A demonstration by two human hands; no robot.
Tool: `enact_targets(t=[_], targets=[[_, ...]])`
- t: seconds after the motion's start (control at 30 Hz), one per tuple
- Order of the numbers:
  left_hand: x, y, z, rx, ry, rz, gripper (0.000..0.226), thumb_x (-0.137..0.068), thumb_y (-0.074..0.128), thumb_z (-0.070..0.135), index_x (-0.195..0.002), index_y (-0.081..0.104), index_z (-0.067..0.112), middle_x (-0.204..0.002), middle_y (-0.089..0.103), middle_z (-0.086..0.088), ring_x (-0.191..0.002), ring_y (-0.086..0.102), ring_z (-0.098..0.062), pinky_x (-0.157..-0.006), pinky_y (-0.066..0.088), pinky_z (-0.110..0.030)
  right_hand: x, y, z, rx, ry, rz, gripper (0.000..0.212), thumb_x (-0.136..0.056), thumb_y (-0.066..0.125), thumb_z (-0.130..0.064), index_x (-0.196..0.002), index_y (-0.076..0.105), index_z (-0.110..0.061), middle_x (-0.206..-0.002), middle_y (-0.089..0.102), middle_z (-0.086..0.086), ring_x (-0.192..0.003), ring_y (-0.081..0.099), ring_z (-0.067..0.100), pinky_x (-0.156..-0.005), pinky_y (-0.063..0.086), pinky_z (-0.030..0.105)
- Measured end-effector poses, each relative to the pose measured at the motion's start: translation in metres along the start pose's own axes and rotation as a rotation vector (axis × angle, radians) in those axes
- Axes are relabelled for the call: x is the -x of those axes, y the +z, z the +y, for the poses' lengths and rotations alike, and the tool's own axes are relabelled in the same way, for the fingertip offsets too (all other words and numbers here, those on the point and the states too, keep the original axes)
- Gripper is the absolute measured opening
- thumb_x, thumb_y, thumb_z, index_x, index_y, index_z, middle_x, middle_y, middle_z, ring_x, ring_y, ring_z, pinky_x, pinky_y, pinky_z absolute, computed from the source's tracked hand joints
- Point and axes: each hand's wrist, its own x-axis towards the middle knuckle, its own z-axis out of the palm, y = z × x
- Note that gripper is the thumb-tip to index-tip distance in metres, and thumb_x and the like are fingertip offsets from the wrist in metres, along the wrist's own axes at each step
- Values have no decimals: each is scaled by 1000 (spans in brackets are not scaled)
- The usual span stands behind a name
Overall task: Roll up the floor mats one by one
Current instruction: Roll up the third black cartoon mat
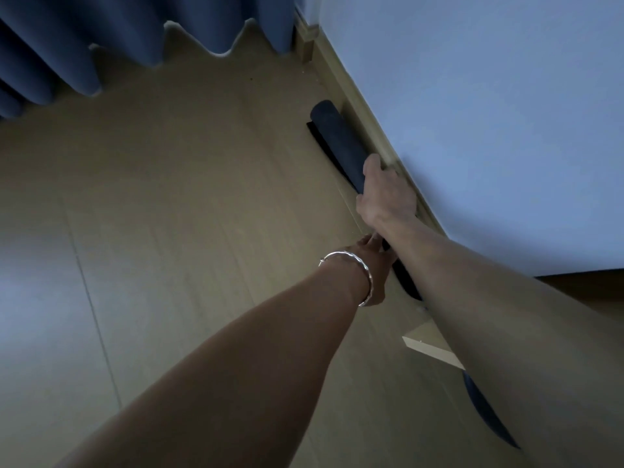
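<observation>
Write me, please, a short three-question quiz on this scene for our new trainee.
1. True or false: the rolled mat lies on the floor beside the baseboard.
2. Which wrist wears the silver bracelet? A. left B. right
3. Fill in: blue ___ hang at the far edge of the floor.

Key: 1 true; 2 A; 3 curtains.
</observation>
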Motion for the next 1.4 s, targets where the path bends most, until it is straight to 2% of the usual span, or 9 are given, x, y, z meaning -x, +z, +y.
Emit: enact_targets(t=[0.1, 0.23, 0.33, 0.47, 0.67, 0.77, 1.0, 1.2, 1.4], targets=[[3, -4, 6, -40, -4, -46, 57, -89, 51, 12, -143, 32, 12, -146, 32, -7, -130, 40, -25, -99, 41, -32, 1, 4, -2, 67, -34, 37, 48, -83, 66, -7, -122, 38, -11, -119, 50, 17, -108, 50, 32, -76, 43, 38], [3, -5, 11, -77, -13, -128, 43, -91, 49, 12, -134, 42, 6, -136, 46, -10, -120, 50, -25, -91, 41, -28, 4, 8, -5, 138, -52, 75, 52, -78, 67, -3, -122, 40, -9, -122, 47, 17, -112, 47, 31, -82, 45, 39], [1, -3, 11, -41, -9, -155, 50, -92, 49, 12, -140, 33, 8, -142, 41, -9, -125, 45, -24, -93, 37, -25, 3, 8, -2, 161, -61, 94, 52, -76, 68, -2, -120, 41, -8, -121, 47, 18, -111, 47, 31, -87, 45, 40], [-3, 9, 3, 3, 13, -216, 73, -88, 50, 12, -150, 13, 19, -156, 17, -7, -134, 37, -25, -102, 36, -31, -2, 10, 6, 195, -55, 144, 46, -77, 65, 1, -116, 43, -6, -121, 46, 19, -109, 46, 32, -87, 43, 38], [-2, 15, -12, -15, -15, -215, 78, -86, 50, 12, -151, 10, 23, -158, 6, -8, -138, 31, -27, -104, 39, -45, -3, 11, 4, 249, -52, 132, 42, -81, 63, -2, -117, 43, -5, -123, 45, 20, -111, 45, 31, -88, 43, 38], [7, 12, -21, -40, -41, -193, 78, -88, 49, 13, -151, 5, 24, -159, -1, -9, -143, 21, -25, -110, 32, -44, 1, 8, 0, 296, -37, 117, 42, -81, 62, -6, -119, 43, -4, -127, 42, 20, -114, 44, 32, -89, 43, 42], [37, -11, -57, -89, -147, 14, 68, -89, 53, 17, -148, 20, 19, -151, 27, -10, -137, 31, -27, -108, 35, -40, 6, -4, -26, 299, -223, 149, 33, -87, 57, -22, -114, 49, -6, -117, 47, 16, -105, 47, 31, -84, 39, 39], [68, -20, -100, -156, -227, 20, 70, -93, 48, 25, -151, 9, 21, -153, 22, -10, -140, 25, -27, -111, 29, -41, 24, -6, -73, 174, -430, -89, 29, -95, 47, -26, -119, 51, -10, -121, 51, 11, -106, 50, 26, -83, 41, 38], [109, -21, -145, -192, -312, 12, 69, -95, 45, 29, -151, 5, 25, -156, 17, -6, -142, 20, -24, -112, 28, -41, 43, -12, -108, 118, -452, -212, 33, -98, 46, -27, -127, 51, -12, -126, 50, 7, -107, 54, 24, -88, 47, 37]])
